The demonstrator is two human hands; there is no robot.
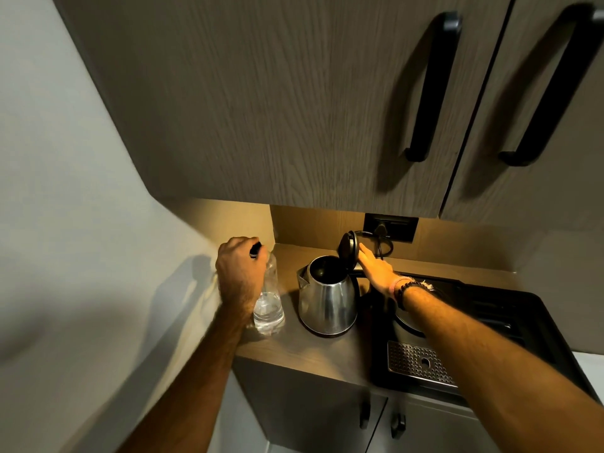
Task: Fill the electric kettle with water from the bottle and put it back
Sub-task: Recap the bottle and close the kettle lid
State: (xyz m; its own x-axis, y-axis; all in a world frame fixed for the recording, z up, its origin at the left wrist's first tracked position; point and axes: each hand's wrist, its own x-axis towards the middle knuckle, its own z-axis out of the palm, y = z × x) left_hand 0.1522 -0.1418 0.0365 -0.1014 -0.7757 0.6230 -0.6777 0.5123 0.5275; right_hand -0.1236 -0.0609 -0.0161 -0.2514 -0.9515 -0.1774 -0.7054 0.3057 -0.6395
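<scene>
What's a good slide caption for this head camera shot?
Left hand grips the capped water bottle while right hand touches the steel kettle's open lid.

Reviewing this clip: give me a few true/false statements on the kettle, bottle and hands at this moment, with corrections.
1. The kettle lid is open. True.
2. The left hand grips the bottle near its top. True.
3. The bottle lies on its side. False: it stands upright on the counter.
4. The right hand holds the kettle's handle. False: its fingers touch the raised lid.
5. Water is pouring into the kettle. False: no pouring is happening.
</scene>
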